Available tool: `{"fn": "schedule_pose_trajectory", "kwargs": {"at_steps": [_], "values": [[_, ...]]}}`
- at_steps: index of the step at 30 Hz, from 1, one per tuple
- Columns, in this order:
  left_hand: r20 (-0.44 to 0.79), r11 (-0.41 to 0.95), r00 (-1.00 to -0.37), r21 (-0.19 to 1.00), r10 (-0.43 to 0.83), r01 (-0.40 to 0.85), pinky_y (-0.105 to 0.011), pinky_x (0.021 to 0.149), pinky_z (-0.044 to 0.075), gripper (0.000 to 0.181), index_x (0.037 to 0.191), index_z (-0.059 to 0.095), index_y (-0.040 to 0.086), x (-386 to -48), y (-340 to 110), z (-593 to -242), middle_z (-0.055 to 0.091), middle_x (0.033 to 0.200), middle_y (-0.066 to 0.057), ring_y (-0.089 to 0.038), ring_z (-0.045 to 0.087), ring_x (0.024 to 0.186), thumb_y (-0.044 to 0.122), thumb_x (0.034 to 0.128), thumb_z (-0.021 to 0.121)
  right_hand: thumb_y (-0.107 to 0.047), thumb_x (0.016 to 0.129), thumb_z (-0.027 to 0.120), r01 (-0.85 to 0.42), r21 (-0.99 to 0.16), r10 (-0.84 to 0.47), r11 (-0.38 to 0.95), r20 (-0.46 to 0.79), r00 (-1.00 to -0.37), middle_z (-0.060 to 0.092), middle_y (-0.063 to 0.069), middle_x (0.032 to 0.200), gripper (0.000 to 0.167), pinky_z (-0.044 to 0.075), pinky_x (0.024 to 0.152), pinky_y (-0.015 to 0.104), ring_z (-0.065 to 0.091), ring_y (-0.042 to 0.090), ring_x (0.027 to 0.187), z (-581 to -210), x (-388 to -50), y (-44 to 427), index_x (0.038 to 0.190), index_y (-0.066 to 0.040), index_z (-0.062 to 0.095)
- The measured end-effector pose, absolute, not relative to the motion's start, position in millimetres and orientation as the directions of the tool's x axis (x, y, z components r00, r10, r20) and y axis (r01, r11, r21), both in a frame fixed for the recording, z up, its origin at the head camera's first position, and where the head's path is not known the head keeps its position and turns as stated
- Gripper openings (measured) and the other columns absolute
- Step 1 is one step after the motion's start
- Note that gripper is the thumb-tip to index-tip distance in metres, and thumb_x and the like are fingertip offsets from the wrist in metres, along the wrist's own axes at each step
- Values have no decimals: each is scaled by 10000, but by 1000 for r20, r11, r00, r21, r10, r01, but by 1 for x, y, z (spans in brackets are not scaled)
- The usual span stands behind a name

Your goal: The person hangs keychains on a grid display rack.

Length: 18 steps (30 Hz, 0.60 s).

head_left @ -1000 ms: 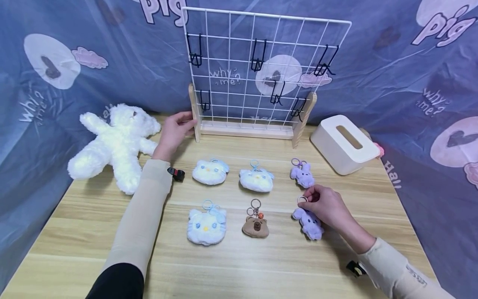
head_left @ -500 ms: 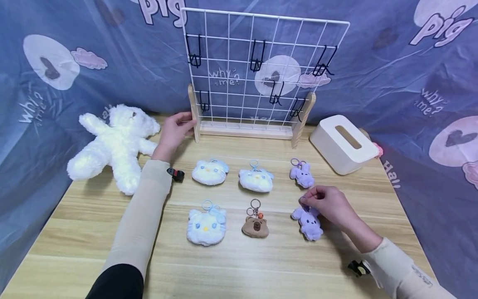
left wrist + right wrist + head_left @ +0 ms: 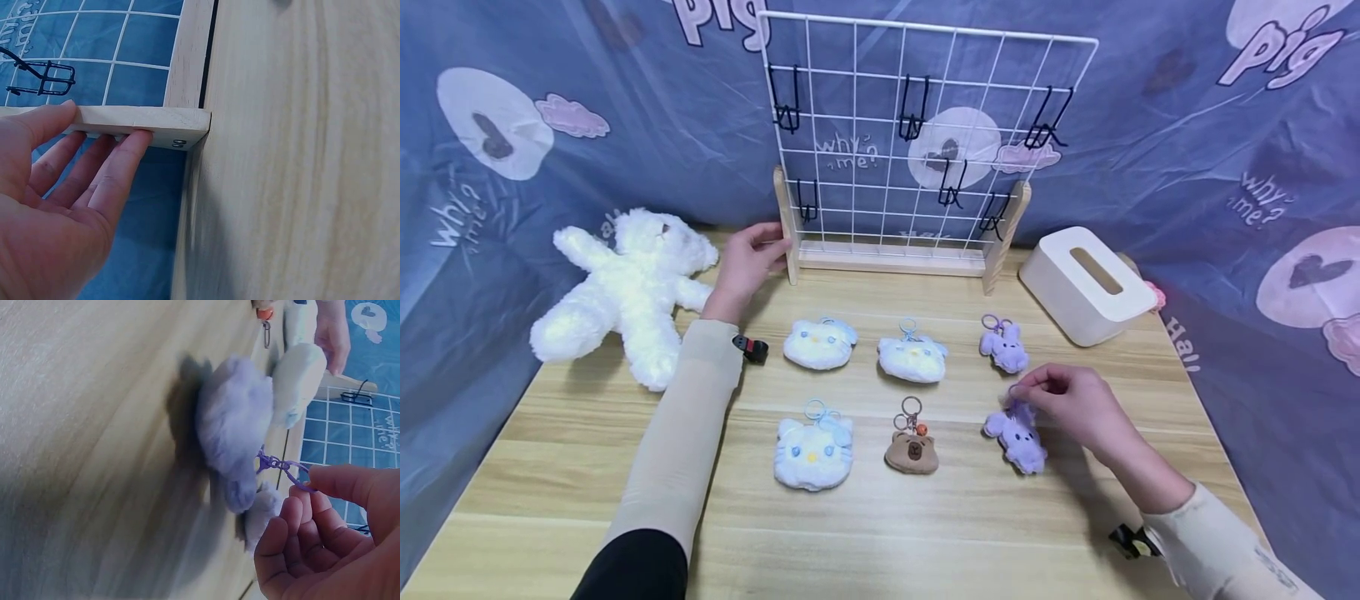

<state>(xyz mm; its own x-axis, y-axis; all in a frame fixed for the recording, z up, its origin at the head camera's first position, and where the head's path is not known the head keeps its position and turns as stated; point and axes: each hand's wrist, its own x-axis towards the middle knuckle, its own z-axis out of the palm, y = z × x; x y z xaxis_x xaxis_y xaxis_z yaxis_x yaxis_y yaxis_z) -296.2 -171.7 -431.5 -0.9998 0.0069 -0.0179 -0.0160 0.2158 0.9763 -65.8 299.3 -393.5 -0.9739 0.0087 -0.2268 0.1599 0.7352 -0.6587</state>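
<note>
My right hand (image 3: 1078, 410) pinches the purple ring of a purple plush rabbit keychain (image 3: 1022, 442) between thumb and fingers. In the right wrist view the plush (image 3: 234, 419) hangs from its purple ring and clasp (image 3: 278, 464), its shadow falling on the table; whether it still touches the wood I cannot tell. Another purple rabbit keychain (image 3: 1004, 348) lies just behind it. At the back, my left hand (image 3: 747, 265) grips the left wooden post (image 3: 137, 119) of a white wire grid rack (image 3: 917, 150), thumb on one side and fingers on the other.
Several black hooks (image 3: 913, 112) hang on the grid. White cat-face plush keychains (image 3: 813, 454) and a brown capybara keychain (image 3: 913, 452) lie on the wooden table (image 3: 820, 550). A white tissue box (image 3: 1075, 283) stands at back right, a white plush bear (image 3: 632, 292) at left.
My right hand has drawn the ring slightly up and right, and the front rabbit keychain now tilts with it. My left hand stays on the post. The view has shifted slightly.
</note>
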Motion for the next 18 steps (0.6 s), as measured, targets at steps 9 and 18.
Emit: {"fn": "schedule_pose_trajectory", "kwargs": {"at_steps": [9,18], "values": [[-31,210,-1000,977,5,-29,-326,1044,679,481,1565,618,15,-297,-171,-430,655,1556,-237,-288,728,1314,156,1115,713,-311,1069,788,116,-627,6,770,-174,-985,817,57,1071,189,522,739,199,644,83,879,-379,-59,299,1086,-128,834],[-37,210,-999,977,7,-35,-329,1049,677,476,1564,618,16,-296,-171,-431,653,1545,-238,-311,715,1326,152,1117,709,-247,1071,772,113,-657,8,745,-160,-987,817,60,1013,182,554,708,200,676,34,836,-365,-60,302,1123,-76,808]]}}
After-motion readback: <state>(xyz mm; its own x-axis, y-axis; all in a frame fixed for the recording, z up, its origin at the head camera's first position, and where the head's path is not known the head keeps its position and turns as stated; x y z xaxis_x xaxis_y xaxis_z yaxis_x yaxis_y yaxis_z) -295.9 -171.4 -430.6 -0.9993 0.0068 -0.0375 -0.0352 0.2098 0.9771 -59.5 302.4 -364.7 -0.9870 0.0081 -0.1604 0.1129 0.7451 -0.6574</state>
